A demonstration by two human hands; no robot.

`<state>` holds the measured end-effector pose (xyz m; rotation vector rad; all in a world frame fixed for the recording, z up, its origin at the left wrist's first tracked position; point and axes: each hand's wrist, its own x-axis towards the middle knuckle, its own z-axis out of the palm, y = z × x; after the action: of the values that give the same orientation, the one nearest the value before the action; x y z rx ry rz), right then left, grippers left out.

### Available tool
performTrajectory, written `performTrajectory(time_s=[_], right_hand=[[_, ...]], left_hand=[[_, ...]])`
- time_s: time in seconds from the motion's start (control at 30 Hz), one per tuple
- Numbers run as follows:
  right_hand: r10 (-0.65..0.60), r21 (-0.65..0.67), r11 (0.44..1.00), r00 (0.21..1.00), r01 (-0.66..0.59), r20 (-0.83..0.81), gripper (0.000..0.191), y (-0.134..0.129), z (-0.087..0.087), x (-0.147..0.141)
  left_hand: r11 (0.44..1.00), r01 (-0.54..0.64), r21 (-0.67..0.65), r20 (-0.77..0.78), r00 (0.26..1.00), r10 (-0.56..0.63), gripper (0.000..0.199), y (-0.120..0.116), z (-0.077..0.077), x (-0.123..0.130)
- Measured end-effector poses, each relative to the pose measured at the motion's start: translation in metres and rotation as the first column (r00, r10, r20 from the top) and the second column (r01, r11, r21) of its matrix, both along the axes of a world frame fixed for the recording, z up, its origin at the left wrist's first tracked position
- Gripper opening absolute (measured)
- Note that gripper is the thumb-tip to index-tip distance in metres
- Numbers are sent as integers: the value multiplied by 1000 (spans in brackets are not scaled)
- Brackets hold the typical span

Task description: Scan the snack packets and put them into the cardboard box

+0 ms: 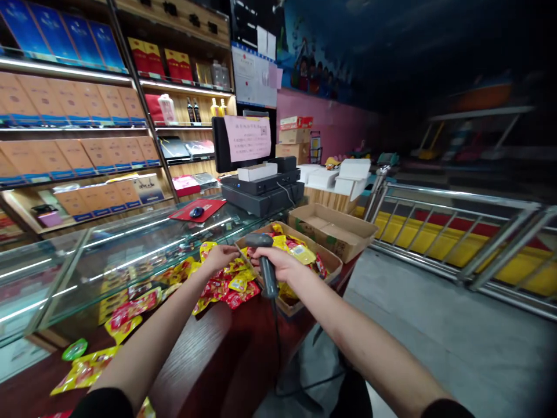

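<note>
A barcode scanner (265, 264) is gripped closed in the right hand (278, 263). A yellow packet (244, 259), partly hidden by the scanner, is met by the left hand (221, 257), its hold unclear, over a cardboard tray (333, 263) and scattered snack packets (226, 285).

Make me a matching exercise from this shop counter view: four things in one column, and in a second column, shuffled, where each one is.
Things:
1. barcode scanner
2. computer mouse
3. pink paper notice
4. yellow and red snack packets

Places:
A. on a red mat
B. on the wooden counter and in a cardboard tray
C. on a black monitor
D. in the right hand

Pairs: 1-D, 2-A, 3-C, 4-B
</note>
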<state>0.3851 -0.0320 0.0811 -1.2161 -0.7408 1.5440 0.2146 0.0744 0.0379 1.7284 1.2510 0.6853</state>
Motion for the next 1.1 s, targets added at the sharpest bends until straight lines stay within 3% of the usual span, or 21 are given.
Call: performTrajectory(time_s=[0.13, 0.27, 0.43, 0.63, 0.73, 0.87, 1.0, 1.1], right_hand=[[-52, -46, 997, 991, 58, 123, 11, -5, -36, -48], [-117, -33, 992, 976, 125, 184, 10, -2, -65, -74], [-163, -42, 984, 961, 176, 222, 4, 8, -86, -77], [-160, -34, 984, 957, 173, 241, 5, -1, -104, -71], [-151, -23, 987, 960, 161, 236, 10, -10, -112, -68], [-150, 7, 988, 966, 152, 212, 19, -20, -116, -67], [-153, 106, 985, 972, 135, 178, 31, -33, -111, -69], [-107, 153, 985, 973, 76, 207, 26, -45, -107, -71]], left_hand=[[997, 62, 48, -80, 995, -58, 31, -21, -32, -34], [988, 90, 126, -134, 988, -73, 28, -34, -50, -36], [992, 55, 117, -353, 936, -10, 27, -37, -61, -22], [989, 52, 140, -424, 905, 13, 22, -41, -67, -28], [995, -5, 103, -325, 945, 39, 24, -44, -70, -37], [988, -130, -82, -28, 991, 128, 52, -55, -74, -46], [950, 4, -312, 306, 947, 97, 43, -74, -73, -52], [905, 22, -425, 376, 914, 154, 33, -86, -73, -57]])
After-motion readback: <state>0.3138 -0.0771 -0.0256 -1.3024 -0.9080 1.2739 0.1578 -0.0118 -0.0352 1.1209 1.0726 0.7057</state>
